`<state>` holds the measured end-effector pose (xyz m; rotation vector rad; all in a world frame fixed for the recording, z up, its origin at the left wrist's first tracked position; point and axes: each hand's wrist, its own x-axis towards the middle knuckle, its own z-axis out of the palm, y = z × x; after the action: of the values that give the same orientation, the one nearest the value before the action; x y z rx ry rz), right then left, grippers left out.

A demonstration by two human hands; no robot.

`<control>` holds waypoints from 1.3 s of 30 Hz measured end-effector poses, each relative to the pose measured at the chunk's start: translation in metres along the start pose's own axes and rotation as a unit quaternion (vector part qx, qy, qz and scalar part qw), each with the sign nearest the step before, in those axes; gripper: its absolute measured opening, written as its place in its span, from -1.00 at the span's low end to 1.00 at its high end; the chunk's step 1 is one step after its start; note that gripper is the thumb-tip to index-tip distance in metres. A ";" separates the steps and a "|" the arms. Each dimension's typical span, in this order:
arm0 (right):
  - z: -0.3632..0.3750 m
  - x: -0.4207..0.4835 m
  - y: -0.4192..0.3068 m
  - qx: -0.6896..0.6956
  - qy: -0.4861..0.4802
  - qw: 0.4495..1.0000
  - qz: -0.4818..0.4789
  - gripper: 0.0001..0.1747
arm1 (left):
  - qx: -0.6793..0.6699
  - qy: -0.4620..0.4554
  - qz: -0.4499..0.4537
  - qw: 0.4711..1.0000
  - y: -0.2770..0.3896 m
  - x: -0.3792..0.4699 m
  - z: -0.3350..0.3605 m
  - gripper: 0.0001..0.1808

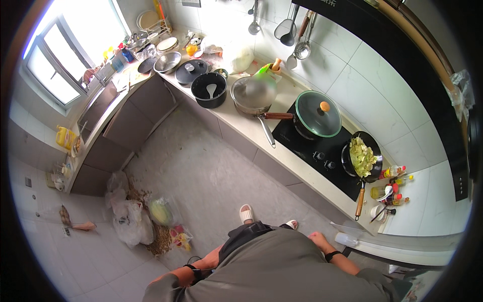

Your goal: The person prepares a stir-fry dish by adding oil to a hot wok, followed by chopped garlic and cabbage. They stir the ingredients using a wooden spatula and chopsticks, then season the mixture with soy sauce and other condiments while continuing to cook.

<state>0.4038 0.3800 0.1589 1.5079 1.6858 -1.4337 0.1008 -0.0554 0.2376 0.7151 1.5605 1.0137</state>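
My left hand (212, 259) is at my hip, with a black band on the wrist; my dark shorts hide its fingers. By my other side hangs my right hand (319, 241), fingers partly hidden, close to a whitish cylindrical object (346, 239). On the black gas hob (302, 145) stands a lidded pan (317, 113) with a green-rimmed glass lid. Beside it, a black wok (371, 141) holds chopped pale-green food (362, 156), its wooden handle (360, 204) reaching over the counter's front edge. A covered steel saucepan (253, 94) sits left of the hob.
Seasoning bottles (392, 171) crowd the hob's right end. A black pot (208, 90) with a white rice paddle stands further left, before a sink (99, 102). Plastic bags (132, 222), a cabbage (161, 211) and brown scraps lie on the floor. A range hood (407, 68) overhangs the hob.
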 end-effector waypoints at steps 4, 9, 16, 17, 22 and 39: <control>0.011 -0.021 0.003 -0.051 0.070 0.995 -0.044 -0.76 | 0.047 -0.049 0.004 0.998 -0.040 0.024 -0.002 -0.21; 0.001 -0.017 0.052 -0.063 0.073 0.995 -0.040 -0.72 | 0.067 -0.060 -0.004 0.996 -0.022 0.038 -0.003 -0.16; -0.020 -0.025 0.100 0.076 -0.009 0.990 -0.122 -0.68 | 0.082 -0.057 -0.044 0.994 0.026 0.035 0.017 -0.18; -0.022 -0.042 0.086 0.116 -0.009 0.988 -0.099 -0.66 | 0.091 -0.057 -0.020 0.994 0.020 0.036 0.024 -0.19; -0.036 0.001 0.116 -0.108 0.033 0.984 -0.135 -0.57 | 0.083 -0.055 0.004 0.995 0.031 0.035 0.058 -0.22; -0.091 -0.051 0.344 -0.321 -0.043 0.906 -0.274 -0.56 | 0.218 -0.057 -0.023 0.974 0.032 0.032 0.194 -0.27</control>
<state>0.7584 0.3894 0.1012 0.6286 2.3267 -0.9764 0.2797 0.0318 0.2429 1.0135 1.7066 0.5860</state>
